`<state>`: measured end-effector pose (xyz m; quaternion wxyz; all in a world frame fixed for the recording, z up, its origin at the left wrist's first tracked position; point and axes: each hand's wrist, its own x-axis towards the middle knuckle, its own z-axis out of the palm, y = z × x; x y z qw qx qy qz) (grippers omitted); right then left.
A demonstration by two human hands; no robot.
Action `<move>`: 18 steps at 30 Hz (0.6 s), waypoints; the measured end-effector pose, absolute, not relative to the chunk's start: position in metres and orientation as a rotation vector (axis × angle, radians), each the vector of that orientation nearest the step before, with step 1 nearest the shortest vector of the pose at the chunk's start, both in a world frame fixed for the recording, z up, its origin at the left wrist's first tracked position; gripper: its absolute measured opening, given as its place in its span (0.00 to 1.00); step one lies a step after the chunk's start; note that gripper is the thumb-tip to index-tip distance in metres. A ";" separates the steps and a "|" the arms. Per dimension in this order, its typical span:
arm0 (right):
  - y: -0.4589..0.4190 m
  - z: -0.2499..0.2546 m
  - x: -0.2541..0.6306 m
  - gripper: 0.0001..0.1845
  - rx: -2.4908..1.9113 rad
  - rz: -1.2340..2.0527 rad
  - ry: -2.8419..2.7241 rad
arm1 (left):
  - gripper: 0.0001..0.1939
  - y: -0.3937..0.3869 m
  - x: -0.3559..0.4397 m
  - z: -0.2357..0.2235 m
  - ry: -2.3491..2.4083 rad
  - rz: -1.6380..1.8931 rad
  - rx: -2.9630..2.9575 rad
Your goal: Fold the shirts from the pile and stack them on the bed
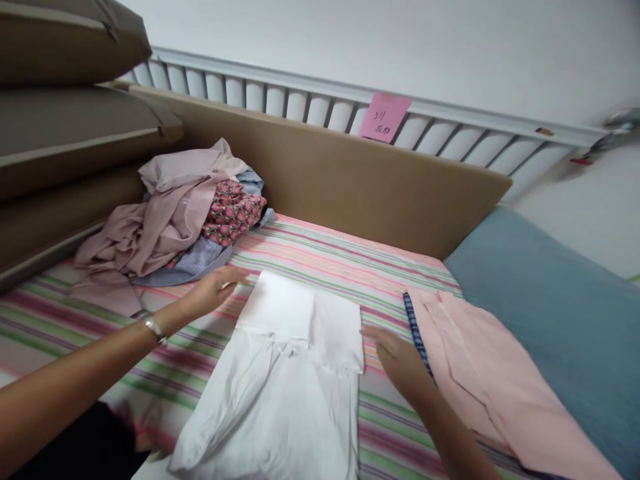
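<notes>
A white garment (290, 373) lies partly folded on the striped bedsheet (330, 257) in front of me. My left hand (215, 290) reaches out flat toward its upper left corner, fingers stretched and holding nothing; a watch is on that wrist. At the garment's right edge my right hand (397, 363) rests flat on the sheet, fingers extended. Just right of it lies a folded pink garment (495, 387) on top of a blue checked one (415, 330).
A heap of unfolded clothes (170, 220), pinkish, floral and blue, sits at the back left. Brown cushions (65, 107) are stacked at far left. A tan headboard (350, 173) runs behind, with a pink note (384, 117) above. A blue cover (560, 313) lies at right.
</notes>
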<state>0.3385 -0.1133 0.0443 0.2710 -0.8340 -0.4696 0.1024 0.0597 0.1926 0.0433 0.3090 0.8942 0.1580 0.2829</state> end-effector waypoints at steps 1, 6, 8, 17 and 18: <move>-0.101 0.055 0.334 0.20 -2.226 0.225 -1.233 | 0.14 0.192 0.071 0.051 0.412 0.761 2.381; -0.033 0.052 0.296 0.22 -2.247 0.019 -1.434 | 0.24 0.156 0.137 0.040 0.305 0.480 2.697; -0.019 0.024 0.288 0.25 -2.333 0.040 -1.521 | 0.28 0.141 0.150 0.018 0.277 0.349 2.802; -0.022 -0.023 0.294 0.28 -2.418 0.070 -1.602 | 0.30 0.143 0.156 -0.017 0.291 0.180 2.887; -0.021 -0.021 0.293 0.28 -2.425 0.066 -1.603 | 0.30 0.142 0.157 -0.016 0.291 0.176 2.888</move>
